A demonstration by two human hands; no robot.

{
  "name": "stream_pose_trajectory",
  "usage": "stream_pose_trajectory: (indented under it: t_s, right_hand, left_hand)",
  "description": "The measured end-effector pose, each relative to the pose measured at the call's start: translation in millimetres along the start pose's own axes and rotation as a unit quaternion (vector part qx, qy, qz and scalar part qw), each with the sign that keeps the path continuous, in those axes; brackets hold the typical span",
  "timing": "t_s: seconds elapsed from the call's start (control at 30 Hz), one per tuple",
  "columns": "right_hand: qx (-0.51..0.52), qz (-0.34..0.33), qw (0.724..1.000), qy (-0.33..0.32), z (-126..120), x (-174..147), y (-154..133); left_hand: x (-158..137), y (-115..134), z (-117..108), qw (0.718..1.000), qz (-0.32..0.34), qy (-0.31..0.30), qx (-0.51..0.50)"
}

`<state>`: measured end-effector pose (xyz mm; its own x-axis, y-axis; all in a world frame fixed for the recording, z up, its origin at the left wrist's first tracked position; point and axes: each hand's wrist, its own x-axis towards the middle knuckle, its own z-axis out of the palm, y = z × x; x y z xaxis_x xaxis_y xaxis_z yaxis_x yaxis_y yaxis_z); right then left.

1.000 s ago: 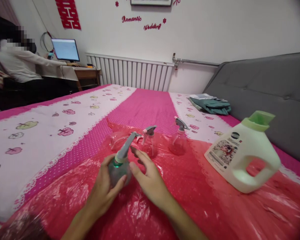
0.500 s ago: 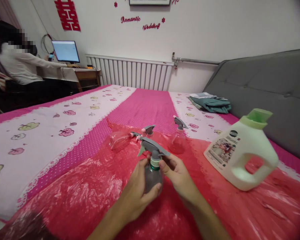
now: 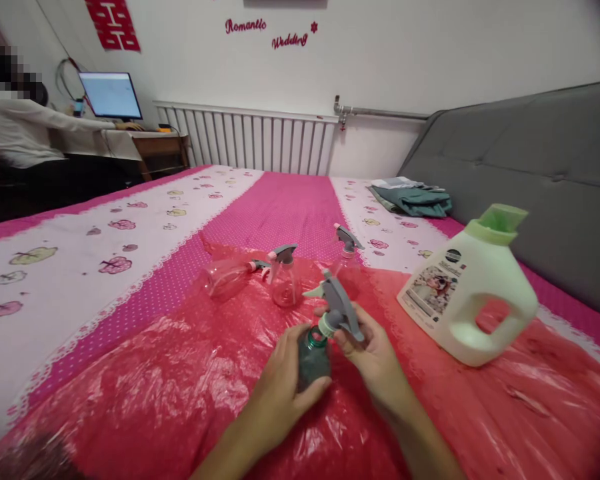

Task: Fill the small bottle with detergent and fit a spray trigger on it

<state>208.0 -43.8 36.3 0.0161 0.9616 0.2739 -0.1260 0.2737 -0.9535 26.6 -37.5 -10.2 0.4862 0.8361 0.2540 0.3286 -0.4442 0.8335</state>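
Observation:
My left hand [image 3: 286,372] is wrapped round a small dark green see-through bottle [image 3: 314,365], whose open neck faces up. Between the fingers of my right hand [image 3: 373,347] is a grey trigger spray head [image 3: 339,303] with a pale green nozzle and collar. The spray head is tilted and sits just above and right of the bottle's neck, off the opening. Beyond my hands stand two clear pink spray bottles, one in the middle [image 3: 286,283] and one farther right [image 3: 349,265]. Another pink spray bottle [image 3: 226,277] lies on its side to the left.
A large pale green jug [image 3: 460,293] with a handle stands at the right on red plastic sheeting [image 3: 190,373], which covers the near bed. Folded clothes [image 3: 413,199] lie by the grey headboard [image 3: 520,147]. A person [image 3: 20,127] sits at a desk at far left.
The spray head has come off the green bottle's neck and moved up and right in my right hand, baring the opening. The view has shifted slightly.

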Motion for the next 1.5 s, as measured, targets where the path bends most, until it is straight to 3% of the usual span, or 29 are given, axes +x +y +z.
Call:
stream_pose_trajectory:
  t_s: [0.13, 0.33, 0.6, 0.83, 1.07, 1.37, 1.5]
  right_hand:
    - [-0.020, -0.025, 0.999, 0.020, 0, 3, -9]
    - [-0.029, 0.032, 0.999, 0.019, 5, -1, 5]
    - [-0.029, 0.065, 0.997, 0.005, -9, -3, 11]
    - [-0.059, 0.044, 0.997, -0.001, -5, 0, 4]
    - [-0.034, 0.068, 0.996, 0.043, 2, -1, 23]
    - [-0.043, 0.061, 0.997, 0.004, 4, -2, 21]
    - [-0.036, 0.057, 0.998, 0.015, 7, -7, 26]
  left_hand:
    - [-1, 3, -2, 1.000, -0.016, -0.008, -0.007]
    - [-1, 1, 0, 1.000, -0.012, -0.002, -0.009]
    - [2, -13, -5, 0.999, 0.015, -0.034, 0.002]
    - [0, -14, -3, 0.999, 0.025, -0.026, -0.004]
    - [0, -15, -3, 0.999, 0.029, -0.034, -0.010]
    - [-2, -14, -4, 0.999, 0.012, -0.033, -0.013]
    - [-3, -12, -4, 0.999, -0.002, -0.028, -0.021]
